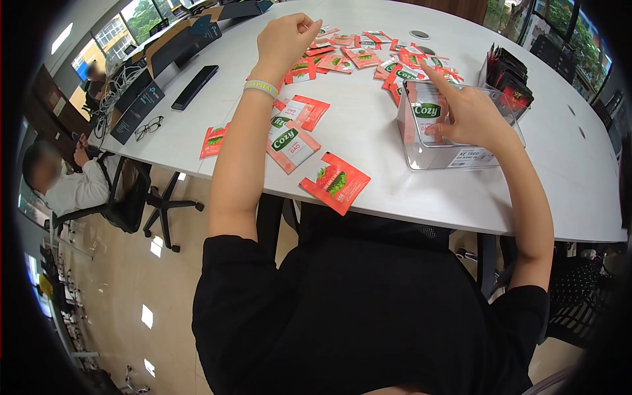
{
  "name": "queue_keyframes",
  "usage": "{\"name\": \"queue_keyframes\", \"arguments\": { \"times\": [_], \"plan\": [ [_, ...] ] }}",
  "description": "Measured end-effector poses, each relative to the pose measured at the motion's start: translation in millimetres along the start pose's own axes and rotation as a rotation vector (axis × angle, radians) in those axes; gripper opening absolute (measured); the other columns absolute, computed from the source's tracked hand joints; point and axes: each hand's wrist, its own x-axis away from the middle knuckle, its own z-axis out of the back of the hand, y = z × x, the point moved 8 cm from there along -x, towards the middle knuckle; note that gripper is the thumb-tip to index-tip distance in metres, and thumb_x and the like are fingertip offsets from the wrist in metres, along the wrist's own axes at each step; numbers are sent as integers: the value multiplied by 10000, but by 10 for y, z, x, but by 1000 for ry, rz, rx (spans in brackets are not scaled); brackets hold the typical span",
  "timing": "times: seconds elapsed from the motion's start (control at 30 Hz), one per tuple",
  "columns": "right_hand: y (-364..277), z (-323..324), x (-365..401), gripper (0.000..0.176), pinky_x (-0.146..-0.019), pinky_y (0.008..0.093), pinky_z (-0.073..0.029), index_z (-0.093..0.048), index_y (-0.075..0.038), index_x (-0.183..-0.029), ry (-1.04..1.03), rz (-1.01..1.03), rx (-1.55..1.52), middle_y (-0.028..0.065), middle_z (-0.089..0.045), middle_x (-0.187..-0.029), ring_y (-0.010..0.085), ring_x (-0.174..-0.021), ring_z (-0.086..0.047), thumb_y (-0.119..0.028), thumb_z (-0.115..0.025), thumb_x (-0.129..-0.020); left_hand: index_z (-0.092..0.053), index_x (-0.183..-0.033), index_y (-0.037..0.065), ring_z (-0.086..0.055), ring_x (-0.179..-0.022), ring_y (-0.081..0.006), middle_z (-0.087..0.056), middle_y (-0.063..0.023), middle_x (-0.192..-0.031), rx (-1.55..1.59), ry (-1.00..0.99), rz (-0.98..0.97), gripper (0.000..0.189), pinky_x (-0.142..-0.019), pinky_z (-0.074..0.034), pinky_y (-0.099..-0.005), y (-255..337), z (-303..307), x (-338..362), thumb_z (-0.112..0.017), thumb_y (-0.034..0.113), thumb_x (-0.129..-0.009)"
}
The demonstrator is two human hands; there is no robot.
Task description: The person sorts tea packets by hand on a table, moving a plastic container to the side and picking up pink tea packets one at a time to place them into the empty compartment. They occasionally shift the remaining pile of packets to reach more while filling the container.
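My left hand (288,41) is raised at the far left end of a pile of red and pink sachets (364,57), its fingers curled; what they hold, if anything, is hidden. My right hand (471,112) reaches over a clear plastic box (421,157), with thumb and forefinger apart around a Cozy sachet (426,110) standing inside. A pink Cozy sachet (291,146) lies near my left forearm, overlapping others. Closer to the table edge is a red strawberry sachet (336,183). Another red sachet (212,141) lies left of my forearm.
Behind the clear box stands a holder with dark packets (508,78). A black phone (195,87), glasses (149,128) and dark boxes (137,113) with cables are at the left. A seated person (79,178) is beyond the table's left side.
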Motion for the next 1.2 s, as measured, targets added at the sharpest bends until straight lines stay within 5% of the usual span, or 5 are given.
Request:
{"name": "queue_keyframes", "arguments": {
  "times": [0.43,0.53,0.6,0.9,1.2],
  "plan": [
    [70,-90,-25,971,-611,387,-489,-129,-209,-1466,9,53,-204,117,-635,-684,301,-616,-630,-282,-723,-701,-692,-791,108,-629,-653,-183,-662,-20,-698,-46,-105,109,369,-588,-464,-324,-263,14,-28,-582,459,-807],
    [35,-57,-14,981,-593,378,-487,-133,-203,-1466,26,56,-124,111,-632,-675,294,-612,-628,-308,-717,-685,-682,-773,89,-599,-624,-161,-631,-30,-663,15,-382,184,393,-594,-444,-309,-439,-92,24,-658,479,-733],
    [31,-47,-9,983,-585,374,-485,-135,-201,-1466,31,47,-123,108,-630,-668,292,-603,-625,-327,-709,-678,-643,-846,36,-586,-684,-108,-632,-30,-720,-14,-923,179,394,-616,-437,-253,-376,-260,299,-757,376,-685],
    [88,-8,-12,947,-553,365,-468,-170,-168,-1461,129,23,-94,76,-612,-623,269,-586,-614,-376,-674,-687,-659,-780,83,-498,-549,-113,-587,-13,-656,-162,-1275,241,435,-516,-368,-260,-489,-655,663,-843,403,-550],
    [70,128,4,902,-523,327,-459,-222,-128,-1446,291,24,-65,44,-606,-606,232,-579,-616,-451,-658,-725,-606,-764,64,-464,-562,-136,-546,-17,-666,-148,-1004,356,464,-509,-366,-275,-565,-695,512,-775,481,-651]
  ]
}}
